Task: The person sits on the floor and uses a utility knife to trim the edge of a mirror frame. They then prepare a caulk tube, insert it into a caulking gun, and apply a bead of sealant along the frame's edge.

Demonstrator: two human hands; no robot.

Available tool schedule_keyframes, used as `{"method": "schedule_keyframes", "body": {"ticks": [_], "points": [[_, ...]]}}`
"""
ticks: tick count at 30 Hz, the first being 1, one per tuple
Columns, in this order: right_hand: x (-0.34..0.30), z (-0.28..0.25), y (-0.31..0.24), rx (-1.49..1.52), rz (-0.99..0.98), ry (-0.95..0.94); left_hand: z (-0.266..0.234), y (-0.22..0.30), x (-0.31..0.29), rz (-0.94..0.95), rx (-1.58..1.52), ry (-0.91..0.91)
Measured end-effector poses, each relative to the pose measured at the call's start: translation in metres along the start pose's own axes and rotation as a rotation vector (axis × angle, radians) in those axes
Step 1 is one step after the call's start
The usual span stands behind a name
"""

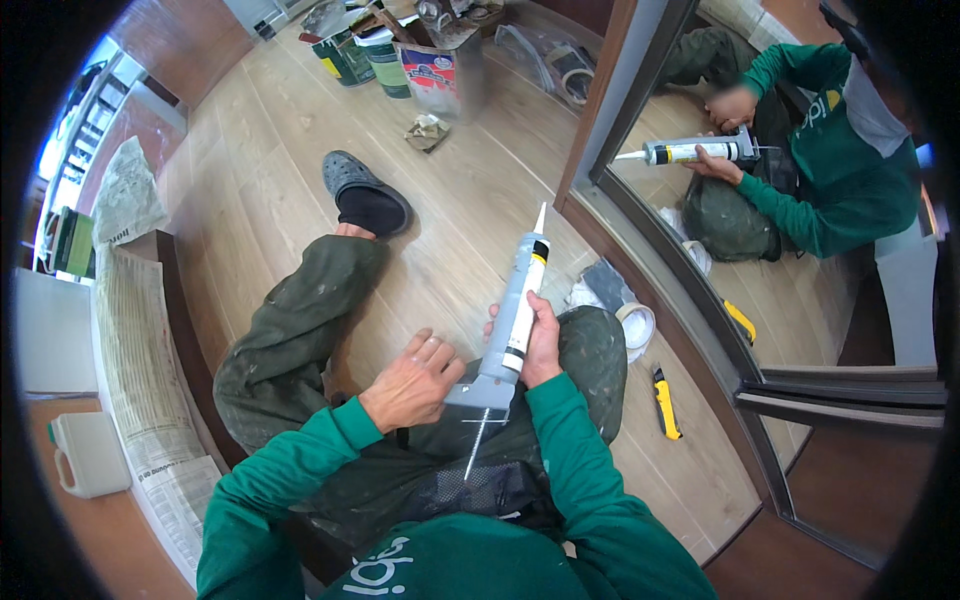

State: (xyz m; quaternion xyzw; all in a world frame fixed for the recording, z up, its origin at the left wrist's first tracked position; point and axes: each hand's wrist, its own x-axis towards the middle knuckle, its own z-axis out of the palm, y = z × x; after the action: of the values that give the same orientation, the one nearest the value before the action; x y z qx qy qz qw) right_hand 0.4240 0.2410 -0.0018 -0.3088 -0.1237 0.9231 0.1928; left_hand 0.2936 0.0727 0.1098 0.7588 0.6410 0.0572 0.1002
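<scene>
- Sleeves (290, 462) in green reach up from my near edge, over dark trousers (300, 325) bent at the knees.
- On the near left I see a pale jug (95, 458) beside newspaper (150, 350) that runs along the left side.
- Caulk gun (497, 365) is over the lap, tilted, its rod (478, 445) toward me and its nozzle (541, 218) pointing far and slightly right.
- My left hand (415, 382) is curled at the handle end; its fingertips are partly hidden, so I cannot tell how tightly it is closed.
- My right hand (541, 338) is clamped around the barrel, over the white cartridge (526, 300).
- To the right a yellow cutter (666, 405) lies on the wood floor (270, 150), with a tape roll (637, 328) a little farther, near the right knee.
- Along the right, a mirror (830, 300) shows the seated person and the gun reflected.
- Farther off I see a grey clog (362, 180) on the left foot, then crumpled paper (428, 132).
- Farthest stand paint tubs (384, 66) and a tin (438, 80), with clear plastic (535, 55) to their right.
</scene>
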Motion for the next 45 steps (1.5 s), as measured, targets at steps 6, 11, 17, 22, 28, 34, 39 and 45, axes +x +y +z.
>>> {"method": "schedule_keyframes", "body": {"ticks": [6,11,17,22,28,34,39,45], "points": [[0.002,0.028,0.013,0.029,0.108,-0.155,0.004,-0.011,-0.035,-0.130,0.053,-0.058],[0.011,0.063,0.030,-0.089,0.148,-0.111,0.006,-0.030,-0.066,-0.148,0.098,-0.021],[0.016,0.110,0.042,-0.037,0.028,-0.189,-0.007,-0.048,-0.092,-0.118,0.175,0.045],[0.019,0.141,0.037,-0.144,-0.125,-0.454,-0.040,-0.053,-0.089,-0.137,0.258,0.103],[0.013,0.133,0.025,-0.266,-0.226,-0.571,-0.085,-0.042,-0.084,-0.188,-0.072,0.311],[0.008,0.119,0.017,-0.341,-0.250,-0.606,-0.126,-0.040,-0.044,-0.358,-0.393,0.866],[-0.008,0.123,0.016,-0.424,-0.243,-0.605,-0.158,-0.037,0.009,-0.261,-0.641,0.959],[-0.018,0.121,0.015,-0.480,-0.195,-0.628,-0.170,-0.030,0.053,-0.212,-0.977,0.996]]}}
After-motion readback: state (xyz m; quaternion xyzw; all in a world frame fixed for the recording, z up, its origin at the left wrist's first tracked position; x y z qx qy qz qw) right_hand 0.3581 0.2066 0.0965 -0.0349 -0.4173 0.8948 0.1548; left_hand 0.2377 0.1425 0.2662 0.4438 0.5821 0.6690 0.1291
